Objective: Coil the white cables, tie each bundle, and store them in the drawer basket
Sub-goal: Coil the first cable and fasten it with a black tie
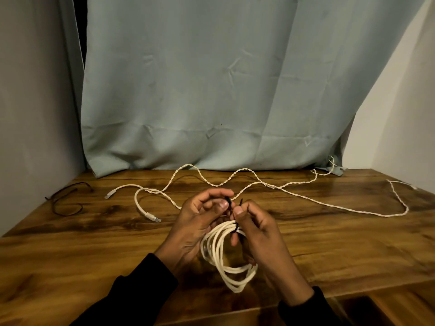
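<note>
Two hands over wooden counter: left hand and right hand each pinch an end of thin black tie wrapped round coiled white cable bundle; loose white twisted cable lies behind.

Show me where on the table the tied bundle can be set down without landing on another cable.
Free: bare wooden table right of the right hand, nearer than the twisted white cable; also the near-left wood below the black tie. Crowded: the far strip by the curtain and around the flat white cable.
</note>
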